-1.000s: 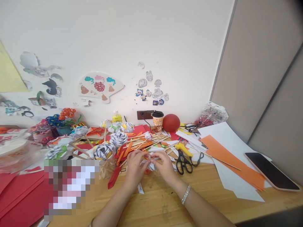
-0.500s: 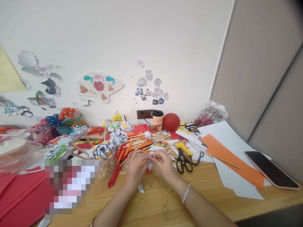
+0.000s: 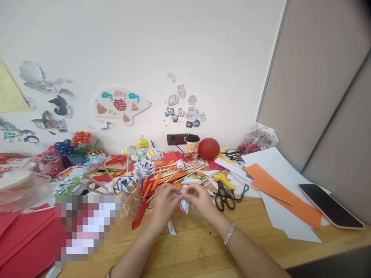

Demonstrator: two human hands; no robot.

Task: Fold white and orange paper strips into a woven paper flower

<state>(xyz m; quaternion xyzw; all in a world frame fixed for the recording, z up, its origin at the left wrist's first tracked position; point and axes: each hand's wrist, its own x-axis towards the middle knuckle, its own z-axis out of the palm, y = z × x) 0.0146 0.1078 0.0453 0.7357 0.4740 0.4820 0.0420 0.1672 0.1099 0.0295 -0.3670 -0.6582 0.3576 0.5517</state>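
Observation:
Both hands meet above the near middle of the wooden table, around a small white folded paper piece. My left hand pinches its left side, and my right hand pinches its right side. Fingers cover the upper part of the piece; its pointed lower end shows between them. A white paper strip lies on the table just below my left hand. Right of my right hand are black-handled scissors. Beyond the fingers lie thin wooden sticks and scattered paper strips.
Paper flowers on sticks stand at the left, beside red paper sheets. A lidded cup and a red balloon are by the wall. At the right lie white sheets, orange paper and a phone. A yellow-handled tool touches the clutter.
Between my hands the paper piece has turned, so more of its white pointed end shows below the fingers. Both hands stay in nearly the same place.

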